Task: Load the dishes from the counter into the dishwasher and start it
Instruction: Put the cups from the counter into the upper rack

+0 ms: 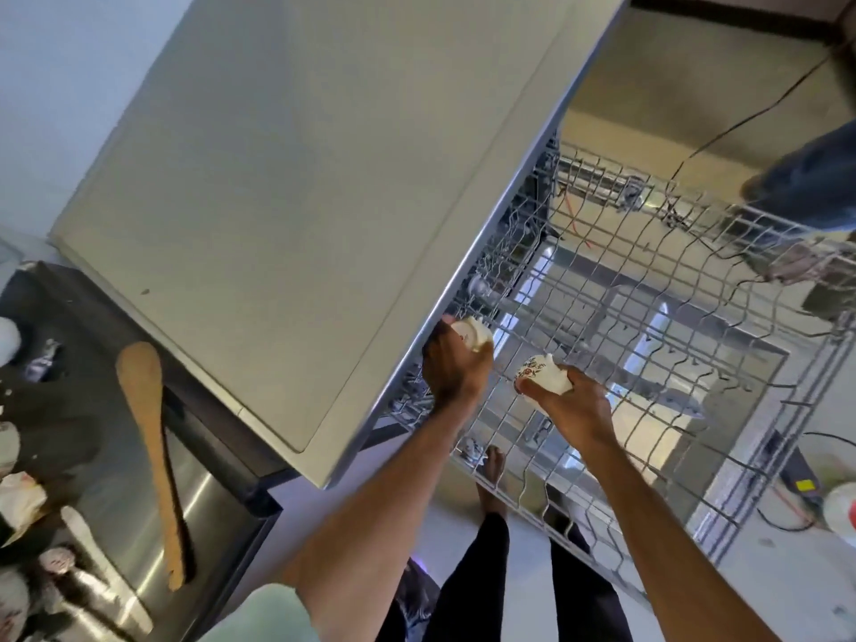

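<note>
The dishwasher's upper wire rack [648, 345] is pulled out in front of me, under the edge of the white dishwasher top [301, 178]. My left hand [456, 368] grips a small white cup with a red flower pattern [472, 333] at the rack's near-left corner, close to the top's edge. My right hand [572, 405] grips a second white flowered cup [542, 375], tilted over the rack's wires. Through the rack I see the open dishwasher door [648, 410] and the lower part.
A wooden spatula [150, 437] lies on the steel counter [120, 502] at the left, with several white dishes [18, 498] along the left edge. Another person's foot [806, 183] is at the upper right. A cable [741, 118] runs across the floor. My legs [491, 572] stand below the rack.
</note>
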The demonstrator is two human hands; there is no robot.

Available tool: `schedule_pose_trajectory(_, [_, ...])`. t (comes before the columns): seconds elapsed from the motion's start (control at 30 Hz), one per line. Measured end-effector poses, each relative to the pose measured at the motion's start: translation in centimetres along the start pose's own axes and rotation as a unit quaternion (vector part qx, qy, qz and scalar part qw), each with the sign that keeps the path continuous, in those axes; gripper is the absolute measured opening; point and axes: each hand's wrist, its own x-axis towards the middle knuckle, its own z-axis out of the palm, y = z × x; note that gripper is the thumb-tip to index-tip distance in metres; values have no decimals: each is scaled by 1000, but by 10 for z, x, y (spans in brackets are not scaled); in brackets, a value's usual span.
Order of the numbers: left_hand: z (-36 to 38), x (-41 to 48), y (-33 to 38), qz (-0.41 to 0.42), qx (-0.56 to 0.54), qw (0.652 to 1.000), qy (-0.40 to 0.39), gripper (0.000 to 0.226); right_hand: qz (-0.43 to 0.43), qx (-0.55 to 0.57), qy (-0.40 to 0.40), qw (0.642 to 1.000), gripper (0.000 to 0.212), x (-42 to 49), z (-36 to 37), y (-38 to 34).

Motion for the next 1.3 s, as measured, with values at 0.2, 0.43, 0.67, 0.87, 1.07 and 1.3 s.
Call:
schedule_pose_trajectory(0.2, [17, 30, -1, -20, 40, 999, -3, 54, -5, 3, -2, 1000, 75, 16, 7, 8])
schedule_pose_trajectory(0.43, [20, 41, -1, 9, 93, 995, -34, 53, -11, -17, -12, 1000, 70, 18, 6, 8])
schedule_pose_trajectory(0.67, [15, 50, -9, 49, 113, 991, -58, 60, -39, -46, -22, 998, 69, 22, 7, 1])
schedule_pose_trajectory(0.87, [12, 43, -21, 83, 118, 987, -65, 65, -99, -159, 10, 982, 74, 27, 19, -3])
schedule_pose_trajectory(1.07, [7, 25, -38, 127, 103, 986, -22, 37, -188, -308, -3, 933, 73, 43, 42, -17])
schedule_pose_trajectory(1.3, [2, 18, -45, 127, 101, 984, -78, 50, -240, -445, 0, 863, 79, 59, 75, -35])
